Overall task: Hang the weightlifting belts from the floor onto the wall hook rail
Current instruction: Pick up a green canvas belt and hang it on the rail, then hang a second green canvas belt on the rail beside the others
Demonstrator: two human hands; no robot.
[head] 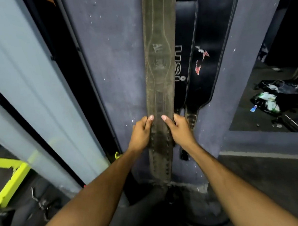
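Belt hangs on the wall; both hands, left and right, grip its lower end. Next I should let go and fetch another.

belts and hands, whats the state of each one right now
brown leather belt: hanging straight down the wall, held at both edges near its lower, holed end
black belt: hanging on the wall just to the right, partly behind the brown one, untouched
left hand: grip curled round the brown belt's left edge
right hand: grip curled round its right edge
hook rail: out of view above
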